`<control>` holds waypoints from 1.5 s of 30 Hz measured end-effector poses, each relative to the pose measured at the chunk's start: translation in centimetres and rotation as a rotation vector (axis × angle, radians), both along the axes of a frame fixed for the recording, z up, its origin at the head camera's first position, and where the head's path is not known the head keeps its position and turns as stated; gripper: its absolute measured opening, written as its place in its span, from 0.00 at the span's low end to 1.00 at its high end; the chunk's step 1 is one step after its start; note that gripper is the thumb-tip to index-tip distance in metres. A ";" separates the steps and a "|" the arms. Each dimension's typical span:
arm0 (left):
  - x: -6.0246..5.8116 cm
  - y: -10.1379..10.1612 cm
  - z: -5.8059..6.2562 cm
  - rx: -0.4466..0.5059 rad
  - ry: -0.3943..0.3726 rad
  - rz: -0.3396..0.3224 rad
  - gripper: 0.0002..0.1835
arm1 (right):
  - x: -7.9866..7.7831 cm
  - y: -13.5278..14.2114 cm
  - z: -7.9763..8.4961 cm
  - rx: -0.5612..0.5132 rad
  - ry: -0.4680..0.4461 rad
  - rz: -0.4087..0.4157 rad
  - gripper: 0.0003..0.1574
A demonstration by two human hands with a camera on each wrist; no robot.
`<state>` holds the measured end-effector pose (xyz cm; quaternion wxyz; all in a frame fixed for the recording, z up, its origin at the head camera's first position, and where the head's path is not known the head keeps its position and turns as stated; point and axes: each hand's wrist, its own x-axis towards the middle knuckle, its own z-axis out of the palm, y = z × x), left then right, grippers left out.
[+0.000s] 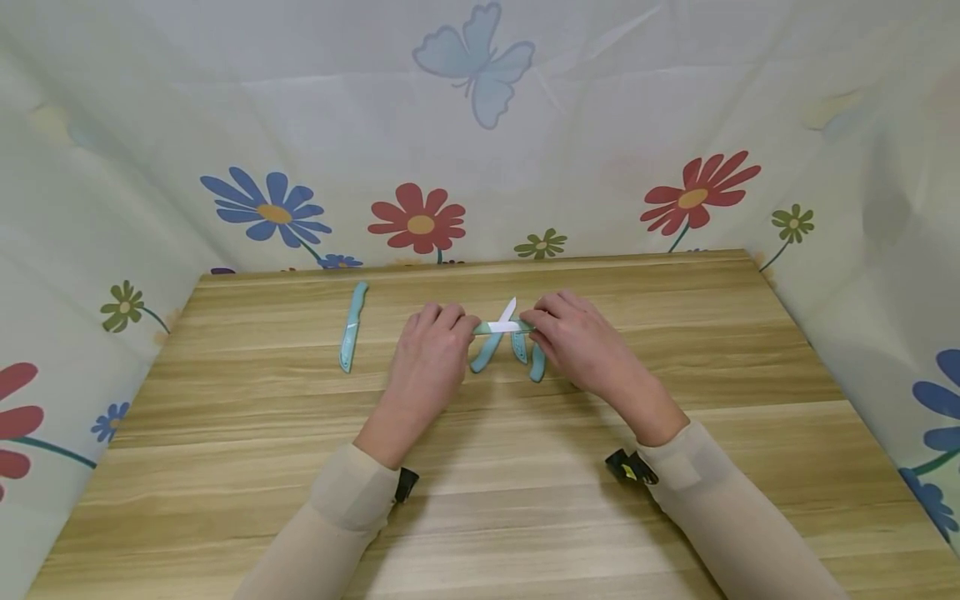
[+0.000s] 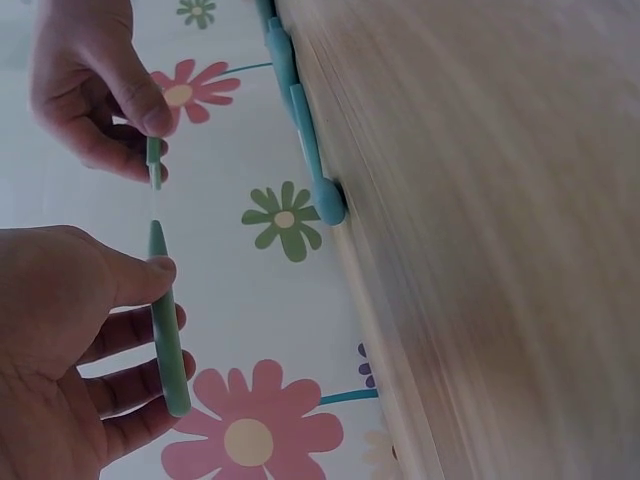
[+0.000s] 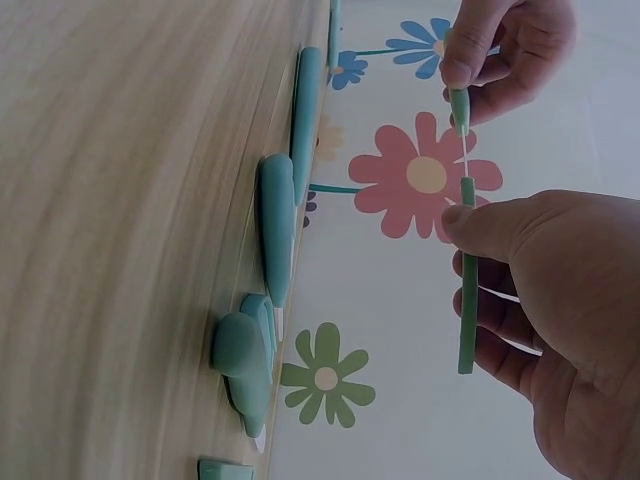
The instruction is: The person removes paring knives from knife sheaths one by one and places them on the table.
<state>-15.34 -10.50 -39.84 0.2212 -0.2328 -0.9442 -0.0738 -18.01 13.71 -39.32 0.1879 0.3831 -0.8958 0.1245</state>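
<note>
My left hand grips the green handle of a small knife with a white blade. My right hand pinches a slim green sheath between thumb and fingers. Handle and sheath are in line, held above the table. A short stretch of blade shows between them, its far end at the sheath's mouth; how deep the tip sits inside is hidden. Below lie a blue knife with a bare white blade, a blue patterned sheath, and another blue handle partly covered by my right hand.
A blue knife in its sheath lies apart on the left of the wood-grain table. Behind the table's far edge hangs a pale curtain printed with flowers and a butterfly, which also runs along both sides.
</note>
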 end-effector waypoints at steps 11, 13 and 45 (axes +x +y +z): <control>-0.1 0.0 0.1 0.001 -0.008 0.003 0.10 | 0.0 0.0 0.1 0.002 0.003 -0.006 0.18; -0.1 0.0 0.1 0.000 -0.009 0.004 0.10 | 0.0 0.0 0.1 0.004 0.003 -0.006 0.18; 0.1 -0.1 0.0 -0.039 -0.092 0.059 0.12 | -0.3 0.5 0.4 -0.016 -0.025 -0.025 0.15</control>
